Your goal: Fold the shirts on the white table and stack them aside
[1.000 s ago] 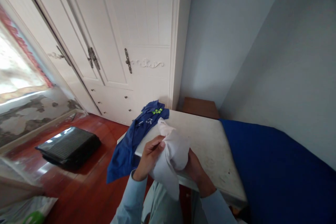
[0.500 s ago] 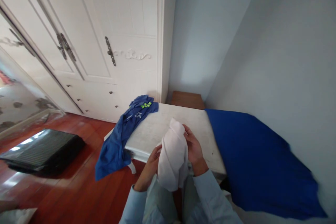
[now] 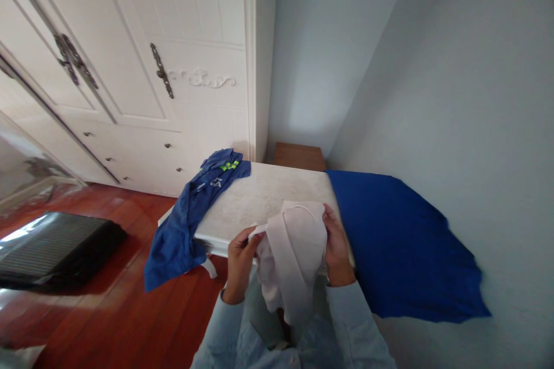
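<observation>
A pale pinkish-white cloth garment [image 3: 292, 253] hangs in folds between my two hands, in front of my lap; its exact kind I cannot make out. My left hand [image 3: 242, 259] pinches its left edge between thumb and fingers. On the other side, my right hand [image 3: 337, 242] grips the upper right edge. Behind the cloth lies a white bench-like table [image 3: 268, 184] with a mottled top. Over its left end drapes a blue garment [image 3: 194, 207] with white lettering and yellow-green patches. A plain blue cloth [image 3: 398, 242] covers the right side.
A white wardrobe [image 3: 208, 17] with dark metal handles stands behind on the left. A brown wooden box-like piece [image 3: 299, 155] sits in the corner by the grey wall [image 3: 467, 98]. On the red wooden floor [image 3: 164, 323] lies a black ribbed case [image 3: 60, 248].
My hands have moved apart, spreading the pale cloth wider, and my left hand has risen to its upper left edge. The view has turned slightly right.
</observation>
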### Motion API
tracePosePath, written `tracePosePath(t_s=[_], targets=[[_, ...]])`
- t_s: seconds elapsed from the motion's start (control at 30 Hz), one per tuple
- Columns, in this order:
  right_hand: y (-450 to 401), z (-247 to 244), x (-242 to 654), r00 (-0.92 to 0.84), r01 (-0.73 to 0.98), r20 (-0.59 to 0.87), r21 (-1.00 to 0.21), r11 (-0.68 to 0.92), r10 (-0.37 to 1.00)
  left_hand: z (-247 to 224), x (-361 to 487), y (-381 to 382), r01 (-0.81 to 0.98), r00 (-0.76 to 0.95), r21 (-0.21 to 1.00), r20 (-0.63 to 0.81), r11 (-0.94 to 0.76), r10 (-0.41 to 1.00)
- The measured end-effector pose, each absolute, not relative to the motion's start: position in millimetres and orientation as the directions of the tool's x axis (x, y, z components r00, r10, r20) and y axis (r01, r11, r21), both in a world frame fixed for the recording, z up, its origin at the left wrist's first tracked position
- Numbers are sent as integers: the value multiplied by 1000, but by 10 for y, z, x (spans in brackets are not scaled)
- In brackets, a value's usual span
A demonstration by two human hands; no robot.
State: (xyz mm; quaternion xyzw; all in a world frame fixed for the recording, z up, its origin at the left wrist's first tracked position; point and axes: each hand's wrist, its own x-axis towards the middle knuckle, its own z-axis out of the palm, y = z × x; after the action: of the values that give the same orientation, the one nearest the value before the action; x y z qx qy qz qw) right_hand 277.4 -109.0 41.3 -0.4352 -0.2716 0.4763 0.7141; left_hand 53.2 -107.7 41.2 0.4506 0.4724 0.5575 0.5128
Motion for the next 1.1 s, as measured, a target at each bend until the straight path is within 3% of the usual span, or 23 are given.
tracePosePath(t_s=[0.1,0.2,0.4,0.53,0.63,0.73,0.83,0.9,0.97,1.03,1.1], targets=[[-1147,532,2972,538,-356,6,-905,233,843,519,405,-999,-102,-269,971,182,-216,946],[-1225,585,3076,609,-237,71,-934,267,790,637,403,-942,35,-365,925,365,-379,857],[-1339,418,3077,470,-185,-23,-980,73,882,867,603,-802,365,-254,725,682,-585,686],[-1404,285,3043,152,-79,-118,-991,-107,981,1051,659,-697,448,-180,609,779,-655,601],[-1472,315,3083,-76,0,-126,-992,-126,989,1197,606,-586,464,-155,565,810,-682,566],[-1554,493,3253,-76,136,-74,-989,-63,994,1345,451,-425,438,-173,577,807,-689,565],[-1648,795,3536,133,294,81,-955,39,988,1487,212,-244,433,-295,578,816,-691,497],[-1699,1037,3727,371,381,299,-912,149,879,1567,56,-125,453,-393,560,824,-694,408],[-1696,1279,3876,564,499,554,-820,282,613,1616,-44,4,483,-456,544,825,-686,333],[-1599,1479,3981,585,656,749,-663,361,311,1608,-56,156,515,-496,530,825,-673,270],[-1399,1587,4064,458,793,866,-500,349,200,1516,14,325,553,-507,543,821,-632,262]])
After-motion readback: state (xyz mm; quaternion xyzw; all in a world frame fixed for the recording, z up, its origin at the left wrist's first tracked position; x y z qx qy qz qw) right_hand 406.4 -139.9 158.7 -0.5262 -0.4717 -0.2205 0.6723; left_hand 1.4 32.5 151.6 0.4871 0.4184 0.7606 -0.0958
